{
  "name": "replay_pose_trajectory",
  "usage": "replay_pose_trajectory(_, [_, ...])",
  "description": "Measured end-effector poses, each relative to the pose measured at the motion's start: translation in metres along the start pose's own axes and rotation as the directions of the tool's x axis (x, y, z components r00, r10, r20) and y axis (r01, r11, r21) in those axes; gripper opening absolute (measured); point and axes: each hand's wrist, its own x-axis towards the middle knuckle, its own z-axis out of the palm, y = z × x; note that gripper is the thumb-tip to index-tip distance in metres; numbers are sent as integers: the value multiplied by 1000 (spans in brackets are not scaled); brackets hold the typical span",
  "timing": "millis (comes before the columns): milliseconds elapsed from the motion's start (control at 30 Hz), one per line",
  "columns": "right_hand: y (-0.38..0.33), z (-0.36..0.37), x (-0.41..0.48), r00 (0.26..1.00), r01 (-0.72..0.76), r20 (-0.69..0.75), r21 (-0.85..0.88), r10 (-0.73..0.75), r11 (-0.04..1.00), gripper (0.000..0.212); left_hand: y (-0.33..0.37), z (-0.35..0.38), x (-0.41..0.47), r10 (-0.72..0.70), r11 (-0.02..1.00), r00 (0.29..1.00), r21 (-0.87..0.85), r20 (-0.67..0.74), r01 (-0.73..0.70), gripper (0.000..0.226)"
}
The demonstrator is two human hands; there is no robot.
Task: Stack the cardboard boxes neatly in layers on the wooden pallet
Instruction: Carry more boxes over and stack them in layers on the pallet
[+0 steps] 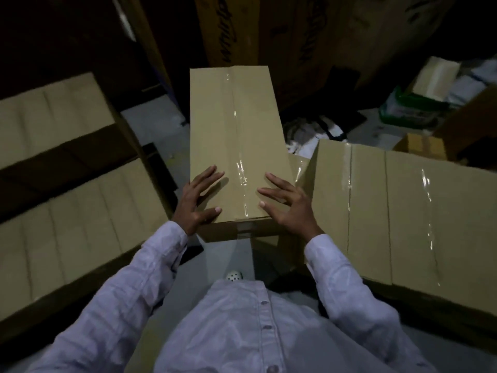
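Your left hand (197, 201) and right hand (289, 210) press the taped box (236, 130), fingers spread wide; square it against the 3 o'clock stack (403, 211)

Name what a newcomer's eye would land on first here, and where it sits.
The long taped box in the centre stands out. The left hand and right hand rest spread on its near end. Similar boxes flank it in a left row and a right row.

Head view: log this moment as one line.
left hand: fingers spread on taped box top | right hand: fingers spread on same top | nearby: left boxes, right boxes
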Motion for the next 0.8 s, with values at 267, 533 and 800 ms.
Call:
replay_pose_trajectory(267, [-61,71,-17,919,208,300,180,-255,962,36,34,-38,-172,-194,963,926,116,-325,243,84])
replay_pose_trajectory(533, [-170,201,-58,702,304,545,353,-458,885,36,32,-82,-370,-333,880,726,77,-601,468,84])
replay_pose_trajectory(800, [-288,362,-120,521,322,649,453,-555,831,35,-4,-151,-547,-409,818,534,-37,-740,575,81])
